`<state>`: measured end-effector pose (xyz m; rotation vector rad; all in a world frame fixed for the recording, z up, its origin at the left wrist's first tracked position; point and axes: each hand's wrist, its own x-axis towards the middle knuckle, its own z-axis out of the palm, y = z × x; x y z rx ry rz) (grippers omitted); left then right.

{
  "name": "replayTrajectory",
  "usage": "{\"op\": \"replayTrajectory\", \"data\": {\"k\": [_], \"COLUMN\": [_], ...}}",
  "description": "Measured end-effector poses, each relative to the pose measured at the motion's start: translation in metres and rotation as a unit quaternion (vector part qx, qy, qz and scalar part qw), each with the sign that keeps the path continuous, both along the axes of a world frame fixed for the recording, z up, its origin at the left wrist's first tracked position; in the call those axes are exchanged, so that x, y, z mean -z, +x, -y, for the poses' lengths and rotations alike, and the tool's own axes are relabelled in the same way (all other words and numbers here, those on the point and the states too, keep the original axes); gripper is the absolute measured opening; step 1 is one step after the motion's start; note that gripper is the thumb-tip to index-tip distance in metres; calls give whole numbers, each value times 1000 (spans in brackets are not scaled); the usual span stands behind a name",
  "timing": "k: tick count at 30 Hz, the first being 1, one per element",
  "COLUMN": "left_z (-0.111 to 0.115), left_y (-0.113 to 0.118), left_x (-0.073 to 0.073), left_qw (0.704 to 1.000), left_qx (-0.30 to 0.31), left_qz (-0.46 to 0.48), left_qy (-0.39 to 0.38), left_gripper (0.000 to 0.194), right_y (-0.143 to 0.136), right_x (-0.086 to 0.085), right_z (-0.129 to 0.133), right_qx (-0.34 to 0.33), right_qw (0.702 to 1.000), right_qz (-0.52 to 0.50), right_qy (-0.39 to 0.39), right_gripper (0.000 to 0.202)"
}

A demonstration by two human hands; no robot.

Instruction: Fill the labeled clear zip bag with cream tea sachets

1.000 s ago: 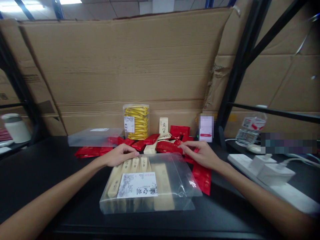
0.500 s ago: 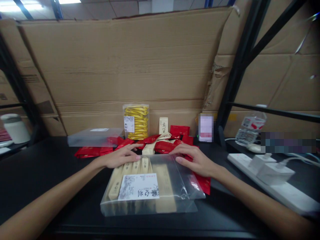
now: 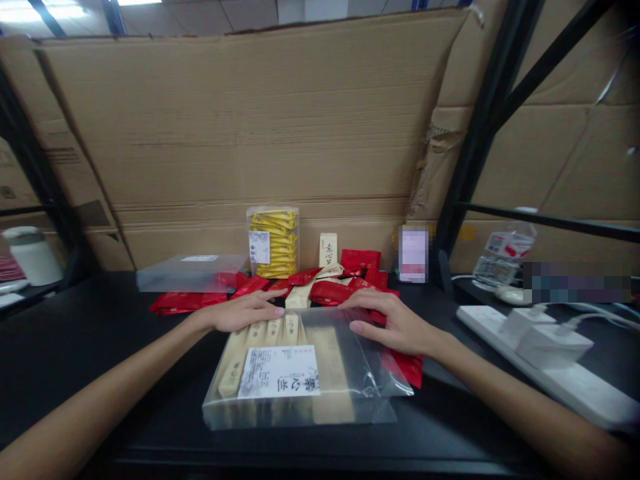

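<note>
A clear plastic box [image 3: 367, 363] lies flat at the table's front, its right end flap sticking out. Cream sachets [image 3: 231, 375] with dark lettering show through its lid, and a white label [image 3: 280, 371] covers part of the top. My left hand [image 3: 243, 312] rests over the far left edge of the box, fingers stretched out. Across the far right edge lies my right hand [image 3: 393, 321], thumb and fingers apart. Some of its fingertips are hard to make out. Red packets [image 3: 330, 292] lie in a loose pile just behind the box, among a few cream sachets [image 3: 329, 250].
Behind the pile stands a clear box of yellow sachets [image 3: 276, 243]. Left of it lies another clear box [image 3: 175, 275]. A phone [image 3: 413, 255] leans at the back right. A white power strip [image 3: 545, 363] with plugs runs along the right, near a water bottle [image 3: 505, 250].
Both hands and the box keep their places. The whole view has shifted very slightly.
</note>
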<state>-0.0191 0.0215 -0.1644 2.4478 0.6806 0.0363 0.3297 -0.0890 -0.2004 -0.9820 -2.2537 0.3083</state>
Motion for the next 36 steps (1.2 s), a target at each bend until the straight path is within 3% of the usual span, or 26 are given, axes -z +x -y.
{"op": "replayTrajectory", "data": {"k": [20,27,36], "left_z": [0,-4,-1], "left_y": [3,-1,0], "left_x": [3,10,8], "left_qw": [999,999,998], "left_qx": [7,-48,-50], "left_qz": [28,23,17], "left_qy": [-25,6,22], "left_gripper": [54,58,59], "right_y": [3,4,3], "right_x": [3,3,2], "right_z": [-1,-1,0], "right_qx": [-3,-4,-10], "right_qw": [1000,1000,1000], "right_qz": [6,12,11], "right_qy": [-2,-4,-13], "right_gripper": [41,42,43]}}
